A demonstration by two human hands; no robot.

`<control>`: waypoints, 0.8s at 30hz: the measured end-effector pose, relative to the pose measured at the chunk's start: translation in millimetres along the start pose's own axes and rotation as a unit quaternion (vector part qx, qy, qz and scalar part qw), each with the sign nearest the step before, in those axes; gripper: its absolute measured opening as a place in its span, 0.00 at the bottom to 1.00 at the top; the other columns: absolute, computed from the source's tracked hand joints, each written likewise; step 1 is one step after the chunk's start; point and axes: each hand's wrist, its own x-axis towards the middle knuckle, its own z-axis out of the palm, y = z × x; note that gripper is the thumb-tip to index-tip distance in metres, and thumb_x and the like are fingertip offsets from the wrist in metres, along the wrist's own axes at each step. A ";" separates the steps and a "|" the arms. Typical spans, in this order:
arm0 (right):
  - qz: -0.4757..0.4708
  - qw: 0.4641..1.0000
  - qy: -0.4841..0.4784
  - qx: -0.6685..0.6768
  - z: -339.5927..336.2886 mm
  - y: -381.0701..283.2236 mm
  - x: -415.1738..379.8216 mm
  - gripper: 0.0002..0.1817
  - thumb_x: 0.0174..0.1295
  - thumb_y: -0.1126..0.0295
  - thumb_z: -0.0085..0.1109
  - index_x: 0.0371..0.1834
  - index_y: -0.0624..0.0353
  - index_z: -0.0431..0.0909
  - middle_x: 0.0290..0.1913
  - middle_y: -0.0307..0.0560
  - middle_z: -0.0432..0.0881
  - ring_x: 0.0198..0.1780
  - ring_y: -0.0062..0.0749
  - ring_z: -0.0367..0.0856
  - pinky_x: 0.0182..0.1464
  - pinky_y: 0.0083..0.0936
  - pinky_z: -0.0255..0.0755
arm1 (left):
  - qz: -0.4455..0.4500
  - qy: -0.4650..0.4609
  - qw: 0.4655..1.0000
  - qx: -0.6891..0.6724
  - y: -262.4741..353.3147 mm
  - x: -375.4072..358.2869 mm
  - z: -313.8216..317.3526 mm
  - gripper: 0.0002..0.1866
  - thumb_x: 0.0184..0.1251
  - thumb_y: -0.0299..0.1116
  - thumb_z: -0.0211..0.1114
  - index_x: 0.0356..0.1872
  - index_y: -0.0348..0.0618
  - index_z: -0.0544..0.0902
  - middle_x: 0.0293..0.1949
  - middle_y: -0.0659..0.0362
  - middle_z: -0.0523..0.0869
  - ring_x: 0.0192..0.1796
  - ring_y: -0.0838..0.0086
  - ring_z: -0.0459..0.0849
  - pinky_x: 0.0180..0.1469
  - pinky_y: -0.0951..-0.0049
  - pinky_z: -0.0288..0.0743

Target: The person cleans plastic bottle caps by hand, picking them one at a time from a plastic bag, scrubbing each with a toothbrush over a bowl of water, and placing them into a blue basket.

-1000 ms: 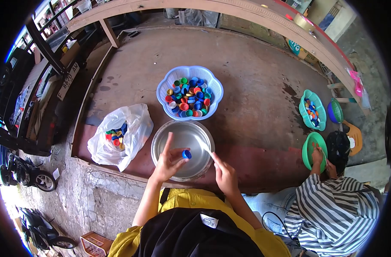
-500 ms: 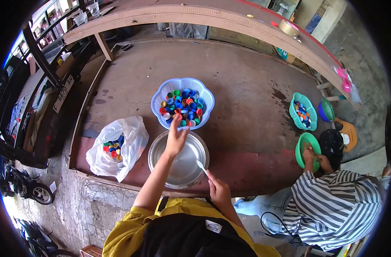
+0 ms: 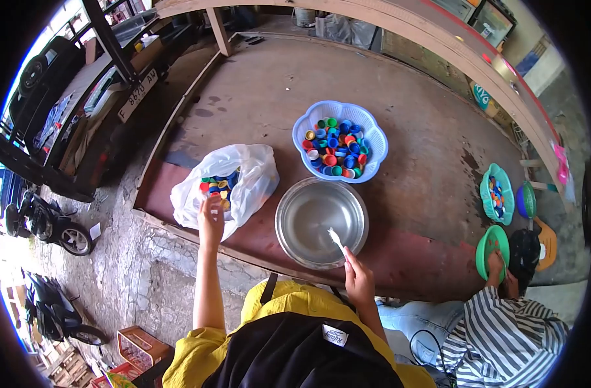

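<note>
My left hand (image 3: 210, 222) is at the mouth of a white plastic bag (image 3: 256, 169), its fingers stretched toward the bottle caps (image 3: 223, 184) inside; I make out nothing held in it. My right hand (image 3: 359, 279) grips the handle of a slim white brush (image 3: 336, 238), which looks like a toothbrush. Its head points over a round metal basin (image 3: 285, 242) that seems to hold clear water. Behind the basin stands a blue-lilac scalloped basket (image 3: 375, 129) filled with colourful bottle caps (image 3: 337, 150).
On the right, a co-worker in a striped shirt (image 3: 502, 330) has their hands at a green bowl (image 3: 481, 255). Beyond it are a turquoise basket (image 3: 486, 194) of caps and a black bag (image 3: 524, 249). A wooden rail (image 3: 399, 16) crosses the table's (image 3: 425, 213) far side.
My left hand has moved from the blue-lilac basket leftward to the plastic bag. The brush stays in my right hand over the basin. The view has shifted left.
</note>
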 end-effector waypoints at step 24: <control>0.008 0.999 0.031 -0.005 45.4 -33.1 1.4 0.21 0.63 0.73 0.54 0.60 0.49 0.74 0.33 0.52 0.81 0.31 0.44 0.81 0.33 0.32 0.74 | 0.151 -0.076 0.983 0.068 -53.9 47.6 7.7 0.09 0.53 0.22 0.66 0.36 0.36 0.78 0.40 0.51 0.83 0.42 0.60 0.83 0.39 0.69 0.78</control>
